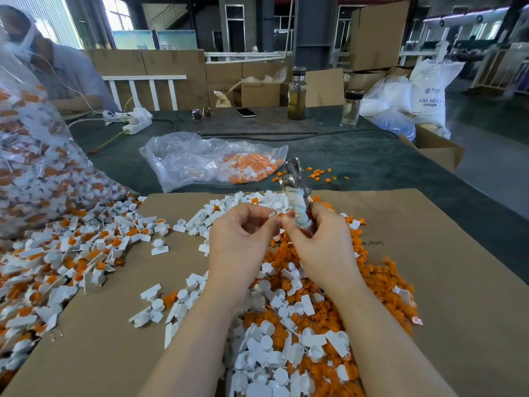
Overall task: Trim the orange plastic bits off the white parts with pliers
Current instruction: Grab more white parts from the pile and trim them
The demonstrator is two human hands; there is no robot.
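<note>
Two hands meet above the cardboard: the left hand [243, 233] pinches a small white part [272, 215] in its fingers, presenting it to the right hand [317, 239], whose fingers curl round the pliers [296, 193], tips pointing far, ready to trim.

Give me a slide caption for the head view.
Right hand grips pliers; left hand pinches a white part above the sorted pile.

Pliers [296, 193] blurred (handles hidden).
</note>
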